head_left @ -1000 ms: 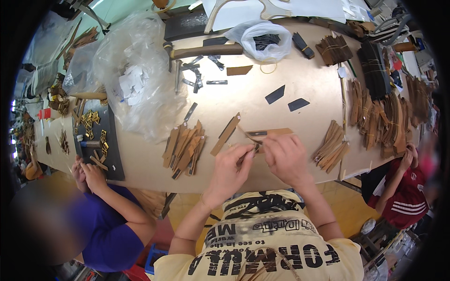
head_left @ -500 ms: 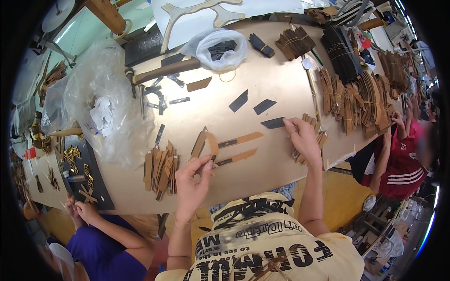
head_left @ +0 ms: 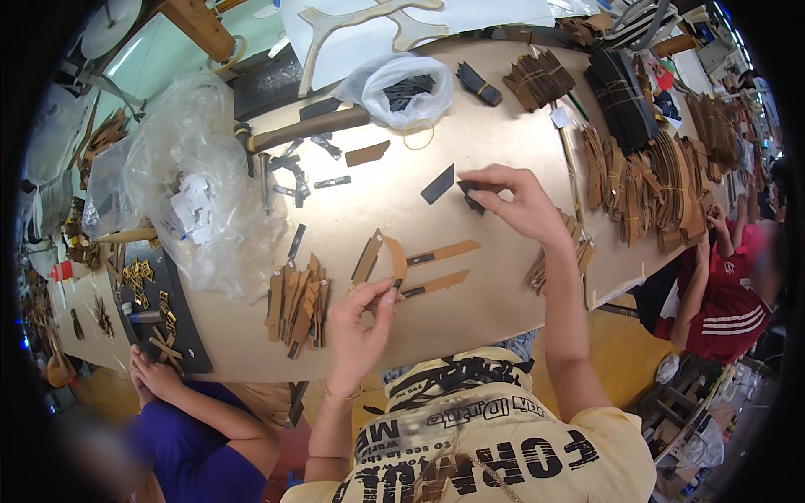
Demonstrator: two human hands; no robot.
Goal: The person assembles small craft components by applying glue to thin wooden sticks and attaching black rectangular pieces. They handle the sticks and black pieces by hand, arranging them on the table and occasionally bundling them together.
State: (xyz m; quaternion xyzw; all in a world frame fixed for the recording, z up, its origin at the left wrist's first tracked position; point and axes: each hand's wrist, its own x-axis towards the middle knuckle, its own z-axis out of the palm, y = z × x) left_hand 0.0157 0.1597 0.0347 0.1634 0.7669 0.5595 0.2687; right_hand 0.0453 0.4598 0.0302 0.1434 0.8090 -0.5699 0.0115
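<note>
The left hand (head_left: 359, 323) is pinching a curled brown strip (head_left: 399, 257) by its lower end above the table (head_left: 495, 314), while the right hand (head_left: 527, 205), fingertips together, is gripping a dark piece (head_left: 470, 195), both seemingly light, the strip bending easily, best held by its ends.

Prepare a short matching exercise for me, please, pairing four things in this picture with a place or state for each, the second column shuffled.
Column one
1. Left hand
2. Right hand
3. White plastic bag
4. Hammer

Column two
A. Lying next to a crumpled clear plastic bag
B. Holding black material
C. Open at the top, with dark pieces inside
D. Holding a curved tan strip

Right pairs: 1-D, 2-B, 3-C, 4-A.
</note>
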